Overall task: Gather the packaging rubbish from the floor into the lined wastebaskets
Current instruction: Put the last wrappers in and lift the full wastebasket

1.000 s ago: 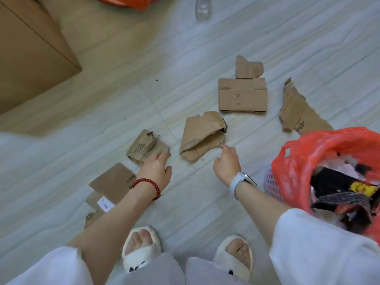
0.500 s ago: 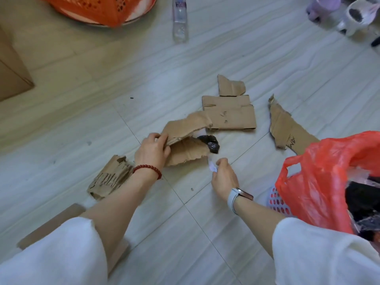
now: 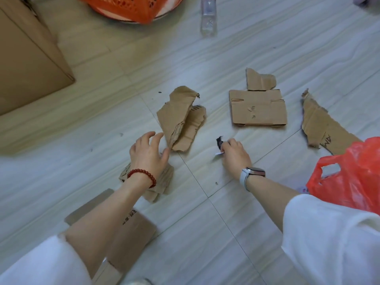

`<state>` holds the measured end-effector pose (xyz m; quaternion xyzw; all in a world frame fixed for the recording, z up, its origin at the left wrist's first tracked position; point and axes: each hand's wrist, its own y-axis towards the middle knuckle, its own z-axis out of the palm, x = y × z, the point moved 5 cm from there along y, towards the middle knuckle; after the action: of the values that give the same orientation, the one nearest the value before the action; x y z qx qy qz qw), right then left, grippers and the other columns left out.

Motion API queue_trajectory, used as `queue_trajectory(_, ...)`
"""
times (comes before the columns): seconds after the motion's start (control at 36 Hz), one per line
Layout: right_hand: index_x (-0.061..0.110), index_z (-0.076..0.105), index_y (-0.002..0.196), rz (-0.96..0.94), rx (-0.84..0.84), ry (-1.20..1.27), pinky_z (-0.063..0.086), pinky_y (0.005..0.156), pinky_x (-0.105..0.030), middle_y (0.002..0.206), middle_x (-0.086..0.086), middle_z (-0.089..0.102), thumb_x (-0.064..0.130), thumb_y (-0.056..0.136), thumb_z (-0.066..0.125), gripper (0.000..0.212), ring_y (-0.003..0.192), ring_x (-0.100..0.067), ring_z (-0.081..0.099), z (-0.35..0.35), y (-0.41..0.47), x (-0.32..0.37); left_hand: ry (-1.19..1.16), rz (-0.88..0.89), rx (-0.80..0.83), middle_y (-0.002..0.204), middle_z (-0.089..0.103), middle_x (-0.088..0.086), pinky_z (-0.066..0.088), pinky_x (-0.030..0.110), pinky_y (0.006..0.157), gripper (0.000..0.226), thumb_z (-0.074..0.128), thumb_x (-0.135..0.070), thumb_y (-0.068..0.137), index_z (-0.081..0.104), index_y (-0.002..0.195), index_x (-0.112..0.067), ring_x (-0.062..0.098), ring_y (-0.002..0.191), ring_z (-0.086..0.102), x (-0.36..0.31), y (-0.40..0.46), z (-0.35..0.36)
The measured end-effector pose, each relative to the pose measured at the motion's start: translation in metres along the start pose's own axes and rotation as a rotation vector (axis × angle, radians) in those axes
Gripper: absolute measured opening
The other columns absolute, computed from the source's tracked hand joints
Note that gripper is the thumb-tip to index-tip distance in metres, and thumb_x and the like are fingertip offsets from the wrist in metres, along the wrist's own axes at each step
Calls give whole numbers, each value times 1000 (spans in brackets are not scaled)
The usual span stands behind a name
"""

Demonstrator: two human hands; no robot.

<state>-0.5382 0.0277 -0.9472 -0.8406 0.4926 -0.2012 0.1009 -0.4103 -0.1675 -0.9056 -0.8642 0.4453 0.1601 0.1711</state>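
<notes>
Our right hand (image 3: 234, 154) has its fingers curled round a small black scrap (image 3: 219, 141) and a bit of white paper (image 3: 219, 153), pinched just above the floor (image 3: 267, 44). Our left hand (image 3: 149, 152) hovers with fingers spread and relaxed, holding nothing, its fingertips just beside the folded torn cardboard (image 3: 182, 118) that lies on the tiles. Under the left wrist sits a crumpled cardboard piece (image 3: 162, 182), and a flat printed cardboard sheet (image 3: 137, 229) lies beneath the forearm. Further out to the right we see a flat rectangular cardboard panel (image 3: 258, 108) with a small torn flap (image 3: 260, 79) touching its far edge, then a long ragged strip (image 3: 322, 126). The red bag-lined wastebasket (image 3: 349, 177) stands at our right, near that strip
</notes>
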Motion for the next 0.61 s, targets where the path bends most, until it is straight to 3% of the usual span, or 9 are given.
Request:
queue_trajectory(0.08, 6, 50, 111, -27, 17, 145, 40, 70, -34, 112, -15, 49, 0, 88, 41, 25, 97, -35, 51, -2, -14, 16, -39, 39, 5, 134, 44, 7, 25, 43, 107, 40, 51, -26, 90, 49, 128, -15, 24, 127, 37, -8, -10, 1)
queue_trajectory(0.14, 9, 46, 121, -31, -4, 289, 45, 78, -38, 113, -15, 53, 6, 90, 43, 31, 99, -35, 54, -18, -17, 28, -75, 64, 3, 133, 46, 7, 29, 42, 105, 39, 50, -25, 90, 49, 128, -14, 24, 125, 39, -20, -12, -3)
queue_trajectory(0.19, 8, 46, 125, 7, -79, 463, 42, 78, -30, 111, -12, 57, 11, 92, 46, 33, 101, -29, 55, -49, -19, 38, -133, 79, 5, 131, 47, 8, 35, 41, 102, 38, 50, -22, 90, 50, 127, -13, 25, 123, 41, -39, -7, -11)
queue_trajectory(0.25, 7, 53, 120, 66, -188, 645, 33, 70, -19, 104, -8, 59, 15, 93, 48, 29, 94, -22, 54, -91, -22, 41, -207, 105, 13, 126, 49, 10, 39, 41, 99, 37, 50, -18, 90, 50, 127, -10, 27, 118, 45, -66, 2, -21)
queue_trajectory(0.31, 8, 57, 113, 96, -312, 754, 32, 67, -18, 98, -3, 61, 18, 94, 49, 24, 86, -14, 52, -140, -31, 37, -250, 163, 18, 123, 50, 11, 41, 37, 95, 36, 49, -15, 90, 50, 126, -8, 27, 114, 47, -100, 12, -34)
queue_trajectory(0.47, 22, 61, 92, 39, -584, 622, 47, 73, -27, 88, 11, 62, 26, 92, 53, 9, 84, -10, 60, -264, -89, -14, -278, 439, 102, 126, 50, 7, 38, 30, 92, 33, 47, -15, 91, 51, 124, -12, 23, 115, 49, -224, 16, -69)
queue_trajectory(0.61, 12, 63, 95, 200, -771, 532, 47, 75, -34, 90, -2, 66, 14, 89, 55, 10, 83, -19, 59, -306, -162, -91, -334, 581, 243, 125, 51, 4, 37, 21, 86, 32, 48, -16, 91, 53, 123, -13, 19, 109, 53, -313, -13, -66)
